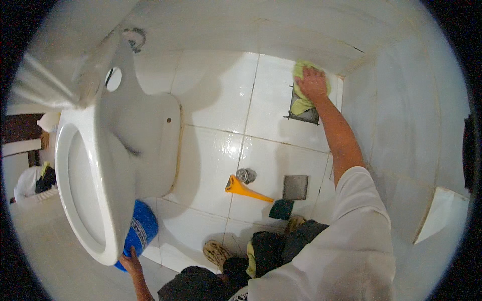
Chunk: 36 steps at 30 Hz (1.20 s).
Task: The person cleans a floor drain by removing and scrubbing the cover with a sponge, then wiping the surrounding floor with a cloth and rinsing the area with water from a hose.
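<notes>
My right hand [313, 83] is spread flat on a yellow-green cloth [301, 106], pressing it to the floor by the far wall. Under the cloth is a square, dark-edged drain opening [311, 115], partly covered. At lower left, my left hand [131, 262] grips the side of a blue plastic bucket [145, 225] bearing white lettering. The bucket is partly hidden behind the rim of a white ceramic toilet bowl [152, 150].
Between my feet and the drain lie an orange plastic tool [248, 190], a round metal fitting [242, 175], a square metal drain cover [295, 187] and a dark green scouring pad [281, 209]. The white floor tiles [214, 150] look wet. A white panel [438, 214] stands at right.
</notes>
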{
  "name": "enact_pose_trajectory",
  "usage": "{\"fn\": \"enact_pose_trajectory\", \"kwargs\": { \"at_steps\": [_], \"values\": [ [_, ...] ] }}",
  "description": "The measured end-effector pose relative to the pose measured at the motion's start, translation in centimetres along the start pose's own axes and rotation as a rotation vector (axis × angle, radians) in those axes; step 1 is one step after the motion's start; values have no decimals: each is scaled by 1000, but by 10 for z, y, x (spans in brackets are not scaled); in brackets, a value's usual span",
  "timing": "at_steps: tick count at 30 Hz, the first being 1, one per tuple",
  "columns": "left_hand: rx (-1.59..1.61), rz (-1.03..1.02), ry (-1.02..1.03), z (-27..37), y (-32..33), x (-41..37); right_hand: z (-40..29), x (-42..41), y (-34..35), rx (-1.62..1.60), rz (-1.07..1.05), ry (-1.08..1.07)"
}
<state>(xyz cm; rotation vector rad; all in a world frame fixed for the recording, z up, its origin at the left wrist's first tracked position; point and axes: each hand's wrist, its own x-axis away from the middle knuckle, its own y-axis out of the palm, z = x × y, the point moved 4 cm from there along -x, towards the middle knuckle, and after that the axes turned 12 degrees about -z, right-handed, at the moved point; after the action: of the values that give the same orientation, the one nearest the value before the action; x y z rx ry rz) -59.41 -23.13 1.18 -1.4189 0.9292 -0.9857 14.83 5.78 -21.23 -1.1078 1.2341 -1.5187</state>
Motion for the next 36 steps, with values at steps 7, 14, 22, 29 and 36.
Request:
{"fn": "enact_pose_trajectory", "kwargs": {
  "at_steps": [7, 14, 22, 29, 36],
  "values": [
    [55, -141, -84, 5, 2, -6, 58, 56, 25, -32, -115, 308],
    [147, -238, -66, -2, -4, -2, -42, 118, 26, -506, -308, 325],
    [158, -262, -95, 29, 8, -6, -123, 137, -21, -2219, -614, 528],
    [186, -323, -169, 40, -1, 15, -262, 228, -133, -2189, -1325, 241],
    [964, -398, 24, 39, -42, 11, -379, 337, -257, -1933, -1664, 54]
  ]
}}
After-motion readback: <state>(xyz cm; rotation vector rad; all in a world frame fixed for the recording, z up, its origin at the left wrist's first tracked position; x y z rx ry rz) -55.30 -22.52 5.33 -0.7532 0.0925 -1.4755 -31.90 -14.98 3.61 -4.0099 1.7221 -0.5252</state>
